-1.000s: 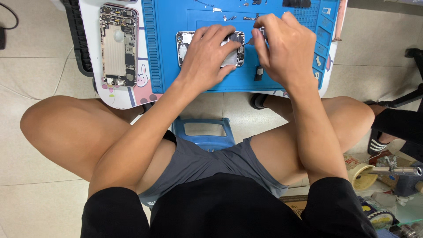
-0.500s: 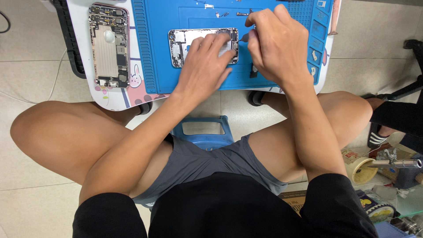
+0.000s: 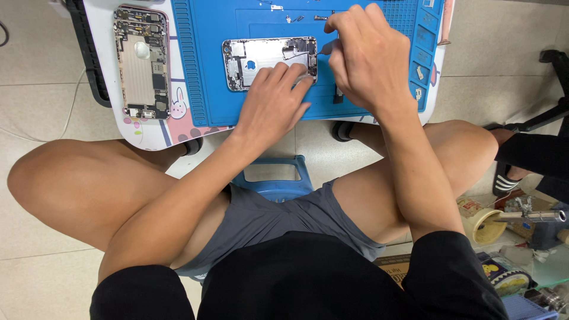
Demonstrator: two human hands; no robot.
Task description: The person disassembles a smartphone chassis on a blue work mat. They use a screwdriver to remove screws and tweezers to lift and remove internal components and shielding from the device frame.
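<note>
The opened phone (image 3: 264,62) lies at the 12 o'clock end of the blue mat (image 3: 207,71). The left hand (image 3: 274,102) presses flat fingers on its 5 o'clock corner. The right hand (image 3: 370,56), at 3 o'clock of the phone, pinches a thin tool (image 3: 325,52) whose tip meets the phone's edge. A second opened phone (image 3: 141,62) lies at 9 o'clock.
</note>
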